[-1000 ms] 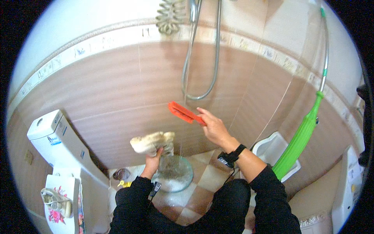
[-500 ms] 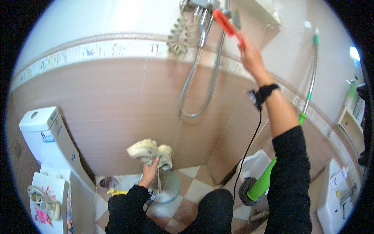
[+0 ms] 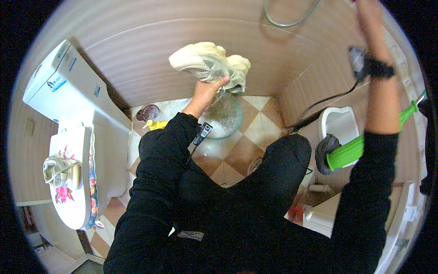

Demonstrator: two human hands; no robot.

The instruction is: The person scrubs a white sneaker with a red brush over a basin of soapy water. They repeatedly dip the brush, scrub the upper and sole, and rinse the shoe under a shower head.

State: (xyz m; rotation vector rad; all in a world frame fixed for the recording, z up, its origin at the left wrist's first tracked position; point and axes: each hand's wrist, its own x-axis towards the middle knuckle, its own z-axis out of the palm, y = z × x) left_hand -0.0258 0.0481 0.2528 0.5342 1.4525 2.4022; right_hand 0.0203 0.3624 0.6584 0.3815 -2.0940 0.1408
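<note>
My left hand [image 3: 205, 95] grips a pale sneaker [image 3: 203, 55] with a cream sole. It is held sole-up, above a clear round basin [image 3: 236, 119] of cloudy, bubbly water on the floor. My right hand [image 3: 368, 18] is raised at the upper right, blurred by motion and cut by the picture's edge. Its fingers, and anything in them, are hidden. A second pale sneaker [image 3: 59, 171] lies on the flowered toilet lid [image 3: 75, 212] at the left.
A white toilet [image 3: 109, 137] stands at the left. Beside the basin are a yellow bottle [image 3: 156, 124] and a dark round item [image 3: 148, 112]. At right, a green mop [image 3: 349, 153] leans by a white fixture [image 3: 340, 119]. A shower hose [image 3: 285, 24] hangs above.
My view has tilted downward. The right hand, which held a red brush up by the shower fittings, has moved right; the brush is out of sight. My left hand still holds the sneaker.
</note>
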